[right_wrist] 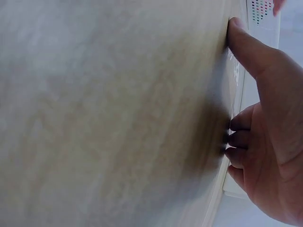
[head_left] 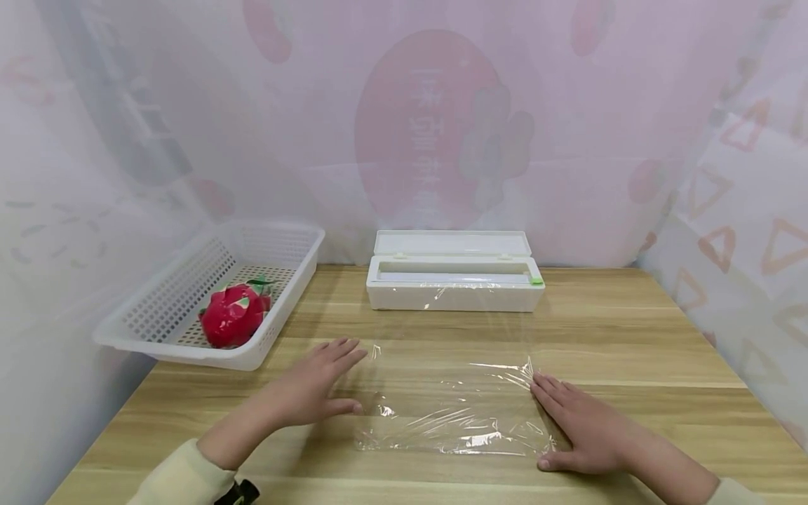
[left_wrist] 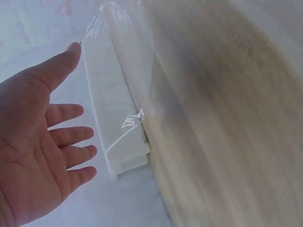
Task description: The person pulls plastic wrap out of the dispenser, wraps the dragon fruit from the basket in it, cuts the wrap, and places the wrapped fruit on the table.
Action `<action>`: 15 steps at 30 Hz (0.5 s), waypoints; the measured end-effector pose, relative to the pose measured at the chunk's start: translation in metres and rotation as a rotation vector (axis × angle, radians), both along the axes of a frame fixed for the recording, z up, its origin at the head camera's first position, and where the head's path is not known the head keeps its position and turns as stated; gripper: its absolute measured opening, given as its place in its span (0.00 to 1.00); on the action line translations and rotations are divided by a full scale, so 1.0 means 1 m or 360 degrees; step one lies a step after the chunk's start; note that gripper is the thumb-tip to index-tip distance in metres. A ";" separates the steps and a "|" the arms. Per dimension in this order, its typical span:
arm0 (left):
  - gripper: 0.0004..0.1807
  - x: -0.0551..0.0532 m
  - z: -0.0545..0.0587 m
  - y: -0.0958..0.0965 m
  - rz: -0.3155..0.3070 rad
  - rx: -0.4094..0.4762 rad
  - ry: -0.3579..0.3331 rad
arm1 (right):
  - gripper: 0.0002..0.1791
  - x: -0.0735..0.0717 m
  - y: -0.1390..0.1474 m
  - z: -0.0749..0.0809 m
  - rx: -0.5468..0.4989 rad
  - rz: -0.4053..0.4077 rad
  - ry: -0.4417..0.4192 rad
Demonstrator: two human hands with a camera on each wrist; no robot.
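Clear film (head_left: 442, 421) runs from an open white dispenser (head_left: 452, 297) onto the counter (head_left: 631, 333), flanked by a person's spread left hand (head_left: 315, 386) and straight-fingered right hand (head_left: 587, 426), neither gripping, apparently smoothing it; the next move likely calls for light, even pressure. At left, a red dragon fruit (head_left: 233, 319) sits in a white basket (head_left: 252, 354).

No text can be read for certain. On the cloth (head_left: 315, 91) at the back, a column of pale characters (head_left: 427, 130) runs down the large pink-red circle (head_left: 391, 168), too faint and washed out to make out. On the side cloth (head_left: 38, 161) at the left, light letter-like marks (head_left: 148, 105) stand along a blurred grey band (head_left: 107, 84), also too indistinct to read.
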State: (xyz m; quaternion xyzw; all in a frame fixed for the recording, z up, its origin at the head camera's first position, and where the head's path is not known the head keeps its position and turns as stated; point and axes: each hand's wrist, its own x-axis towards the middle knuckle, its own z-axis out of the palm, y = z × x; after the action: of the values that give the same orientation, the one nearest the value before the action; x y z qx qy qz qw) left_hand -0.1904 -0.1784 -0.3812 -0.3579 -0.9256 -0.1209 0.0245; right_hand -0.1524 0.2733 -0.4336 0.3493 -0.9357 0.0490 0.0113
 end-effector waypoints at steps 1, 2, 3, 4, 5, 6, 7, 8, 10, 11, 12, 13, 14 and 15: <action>0.41 -0.001 0.001 -0.001 0.0002 0.0019 0.0039 | 0.57 0.000 0.000 -0.001 0.0003 0.0011 0.0022; 0.41 -0.002 0.003 -0.003 0.0007 0.0041 0.0068 | 0.57 -0.001 0.001 -0.001 0.0006 0.0022 0.0042; 0.41 -0.003 0.005 -0.005 0.0017 0.0055 0.0105 | 0.57 -0.001 0.001 -0.002 0.0008 0.0032 0.0053; 0.41 -0.004 0.007 -0.007 0.0029 0.0064 0.0144 | 0.57 -0.001 0.001 -0.002 0.0004 0.0042 0.0060; 0.41 -0.005 0.010 -0.009 0.0042 0.0072 0.0187 | 0.57 -0.001 0.002 -0.003 0.0004 0.0052 0.0066; 0.41 -0.006 0.013 -0.011 0.0059 0.0074 0.0233 | 0.57 -0.002 0.002 -0.003 0.0007 0.0059 0.0072; 0.42 -0.007 0.016 -0.013 0.0080 0.0072 0.0274 | 0.57 -0.002 0.002 -0.003 0.0009 0.0064 0.0077; 0.42 -0.008 0.020 -0.015 0.0100 0.0072 0.0316 | 0.57 -0.002 0.002 -0.003 0.0009 0.0066 0.0079; 0.42 -0.011 0.028 -0.019 0.0147 0.0074 0.0392 | 0.57 -0.002 0.002 -0.004 0.0013 0.0068 0.0086; 0.42 -0.012 0.032 -0.022 0.0173 0.0073 0.0423 | 0.56 -0.002 0.002 -0.004 0.0016 0.0070 0.0091; 0.42 -0.013 0.036 -0.024 0.0202 0.0071 0.0449 | 0.56 -0.002 0.002 -0.004 0.0016 0.0071 0.0099; 0.42 -0.015 0.039 -0.027 0.0234 0.0071 0.0459 | 0.56 -0.002 0.002 -0.004 0.0019 0.0073 0.0107; 0.42 -0.016 0.043 -0.029 0.0261 0.0080 0.0472 | 0.56 -0.002 0.002 -0.004 0.0021 0.0074 0.0114; 0.42 -0.018 0.046 -0.032 0.0290 0.0085 0.0480 | 0.56 -0.002 0.002 -0.004 0.0027 0.0073 0.0118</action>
State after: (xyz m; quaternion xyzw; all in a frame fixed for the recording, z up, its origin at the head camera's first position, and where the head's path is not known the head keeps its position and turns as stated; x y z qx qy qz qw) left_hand -0.2082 -0.2106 -0.3353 -0.2859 -0.9364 -0.0877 0.1835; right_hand -0.1544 0.2750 -0.4377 0.3724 -0.9267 0.0284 0.0420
